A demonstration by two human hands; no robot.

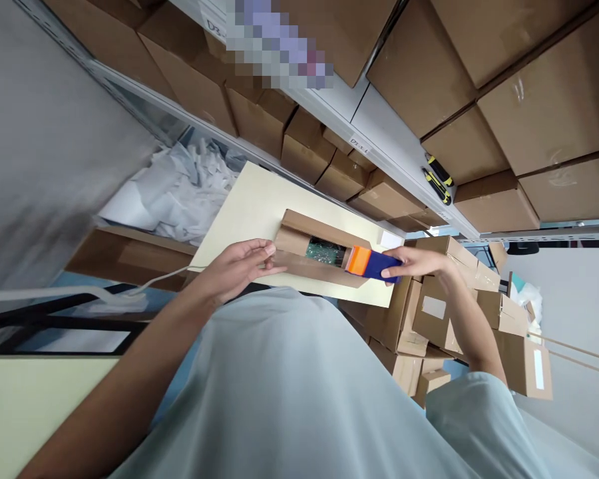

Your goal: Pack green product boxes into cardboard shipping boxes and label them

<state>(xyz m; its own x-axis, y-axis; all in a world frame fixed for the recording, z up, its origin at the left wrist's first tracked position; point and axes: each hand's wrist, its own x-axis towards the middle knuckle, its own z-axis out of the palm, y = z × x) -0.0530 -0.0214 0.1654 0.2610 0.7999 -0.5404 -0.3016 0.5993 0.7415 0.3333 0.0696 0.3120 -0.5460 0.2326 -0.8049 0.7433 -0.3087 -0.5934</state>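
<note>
A long narrow cardboard box [324, 227] lies on the pale yellow tabletop with its top flaps raised. Inside it, part of a green circuit board [324, 251] shows. My right hand [410, 261] grips a blue-and-orange tape dispenser [374, 264] from its right end; the orange end points left, over the right part of the box. At the box's left end is my left hand [244, 266], thumb and fingers drawn together in a pinch by the edge of the near flap. What lies between those fingertips is too small to tell.
Crumpled white packing paper [180, 189] fills a carton on the left. A white cable [164, 274] runs to the table [234, 206]. Cartons [436, 306] are stacked at right. Above, shelves hold more boxes [549, 126] and yellow-and-black cutters [436, 186].
</note>
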